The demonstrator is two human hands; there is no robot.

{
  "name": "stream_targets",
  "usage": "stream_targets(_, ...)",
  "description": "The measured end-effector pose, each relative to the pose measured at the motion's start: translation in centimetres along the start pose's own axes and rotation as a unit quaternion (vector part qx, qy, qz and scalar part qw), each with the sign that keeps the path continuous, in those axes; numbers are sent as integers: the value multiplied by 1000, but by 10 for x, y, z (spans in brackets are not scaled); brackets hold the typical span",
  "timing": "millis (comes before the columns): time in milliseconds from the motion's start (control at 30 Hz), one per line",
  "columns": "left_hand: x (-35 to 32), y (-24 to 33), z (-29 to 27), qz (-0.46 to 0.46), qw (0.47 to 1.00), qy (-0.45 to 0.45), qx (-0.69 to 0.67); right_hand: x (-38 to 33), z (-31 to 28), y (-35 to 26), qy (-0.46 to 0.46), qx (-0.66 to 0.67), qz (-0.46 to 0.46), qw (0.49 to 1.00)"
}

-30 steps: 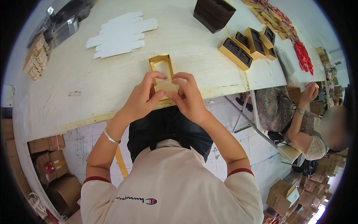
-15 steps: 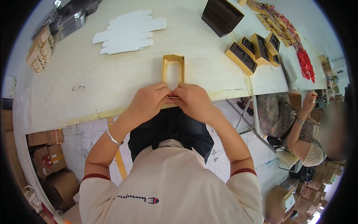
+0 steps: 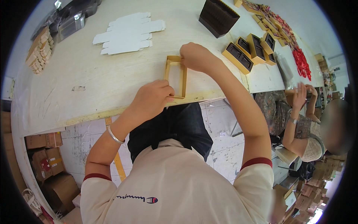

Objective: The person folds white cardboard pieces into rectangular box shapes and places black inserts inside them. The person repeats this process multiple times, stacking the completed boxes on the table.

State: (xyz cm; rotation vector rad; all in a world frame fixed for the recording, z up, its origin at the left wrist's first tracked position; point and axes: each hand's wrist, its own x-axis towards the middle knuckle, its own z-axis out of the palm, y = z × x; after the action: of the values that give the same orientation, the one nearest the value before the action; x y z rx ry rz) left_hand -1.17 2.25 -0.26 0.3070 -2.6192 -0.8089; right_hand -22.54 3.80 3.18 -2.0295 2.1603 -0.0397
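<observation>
A gold cardboard box (image 3: pixel 183 82), a long rectangle with low walls and a pale inside, lies on the table near its front edge. At its near left corner, my left hand (image 3: pixel 153 98) is closed, thumb and fingers pinching the wall. My right hand (image 3: pixel 198 57) is curled over the far right corner, its fingertips partly hidden by the hand itself. Beyond the box lies a stack of flat white die-cut box blanks (image 3: pixel 128 33). To the right are several gold boxes with dark inserts (image 3: pixel 238 58).
A block of dark brown inserts (image 3: pixel 218 18) stands at the back. Stacked gold-and-white pieces (image 3: pixel 40 50) and clear plastic packs (image 3: pixel 71 27) sit far left. Red ribbons (image 3: pixel 301 63) lie far right, where another person's hand (image 3: pixel 299 98) is raised. Cartons (image 3: pixel 52 160) are under the table.
My right hand has left the near end of the box and reached to its far right corner. The near wall now stands up. My left hand stays at the near corner.
</observation>
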Motion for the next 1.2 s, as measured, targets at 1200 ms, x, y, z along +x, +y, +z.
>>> stream_targets(1200, -14, -17, -1, 45, 992, 52, 103, -4, -54, 100, 434, -84, 119, 889)
